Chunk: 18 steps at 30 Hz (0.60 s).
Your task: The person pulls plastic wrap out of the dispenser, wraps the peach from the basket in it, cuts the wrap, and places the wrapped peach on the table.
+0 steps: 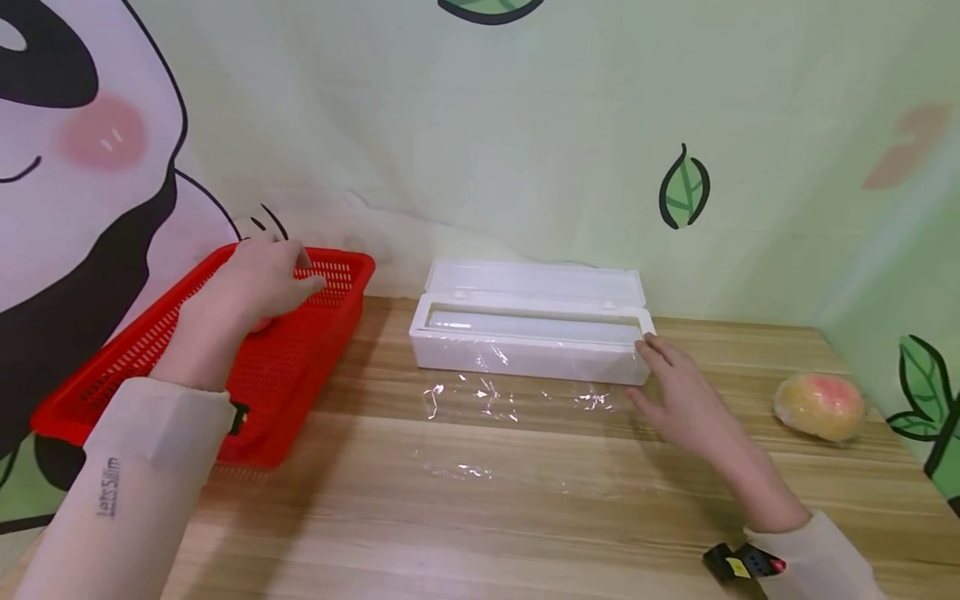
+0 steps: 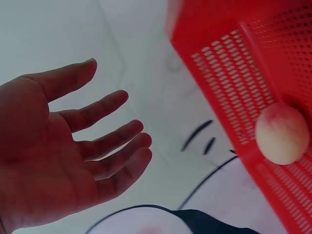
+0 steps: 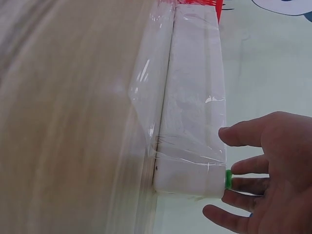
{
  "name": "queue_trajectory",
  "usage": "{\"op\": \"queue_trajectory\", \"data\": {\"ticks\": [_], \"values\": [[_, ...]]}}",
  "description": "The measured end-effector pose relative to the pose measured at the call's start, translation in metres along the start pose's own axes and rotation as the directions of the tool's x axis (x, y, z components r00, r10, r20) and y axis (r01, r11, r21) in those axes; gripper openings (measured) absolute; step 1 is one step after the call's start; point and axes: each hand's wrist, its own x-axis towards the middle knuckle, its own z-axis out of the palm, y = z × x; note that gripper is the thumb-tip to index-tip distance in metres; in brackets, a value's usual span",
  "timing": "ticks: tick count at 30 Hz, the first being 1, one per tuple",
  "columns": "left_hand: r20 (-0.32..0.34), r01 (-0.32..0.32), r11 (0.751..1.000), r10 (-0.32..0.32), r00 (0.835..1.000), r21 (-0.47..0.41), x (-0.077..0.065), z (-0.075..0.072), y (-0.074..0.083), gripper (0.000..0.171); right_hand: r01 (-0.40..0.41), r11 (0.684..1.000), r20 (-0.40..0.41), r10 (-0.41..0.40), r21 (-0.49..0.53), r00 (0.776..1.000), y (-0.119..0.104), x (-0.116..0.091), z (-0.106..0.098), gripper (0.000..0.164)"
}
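Note:
My left hand (image 1: 262,279) is over the red plastic basket (image 1: 322,337), fingers loosely spread and holding nothing. A pale peach with a pink blush (image 2: 282,134) lies in the basket in the left wrist view; the hand mostly hides it in the head view. At the right end of a white cling film dispenser (image 1: 487,354) is my right hand (image 1: 686,400), its fingertips at the box's corner and its fingers relaxed. The dispenser's lid (image 1: 536,283) stands raised at the back. Clear film (image 1: 480,396) comes over the front and lies on the table.
A yellow and pink fruit wrapped in film (image 1: 821,407) sits at the table's right side. Behind the wooden table (image 1: 450,542) hangs a pale green printed backdrop (image 1: 525,150), close behind the dispenser. A small green part (image 3: 228,179) shows at the dispenser's end.

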Motion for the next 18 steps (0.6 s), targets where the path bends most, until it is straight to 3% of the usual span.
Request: {"op": "queue_trajectory", "data": {"ticks": [5, 11, 18], "values": [[0.066, 0.057, 0.998, -0.055, 0.996, -0.028, 0.009, 0.001, -0.023, 0.061, 0.006, 1.0, -0.009, -0.006, -0.012, 1.0, 0.0, -0.001, 0.001, 0.066], [0.144, 0.13, 0.991, -0.126, 0.982, -0.023, 0.025, 0.008, -0.055, 0.082, 0.013, 1.0, -0.021, -0.014, -0.015, 1.0, -0.001, -0.002, 0.001, 0.065], [0.231, 0.239, 0.956, -0.198, 0.953, -0.168, 0.04, 0.024, -0.078, 0.059, 0.009, 1.0, -0.021, -0.009, -0.023, 1.0, 0.0, -0.004, 0.001, 0.064]]}}
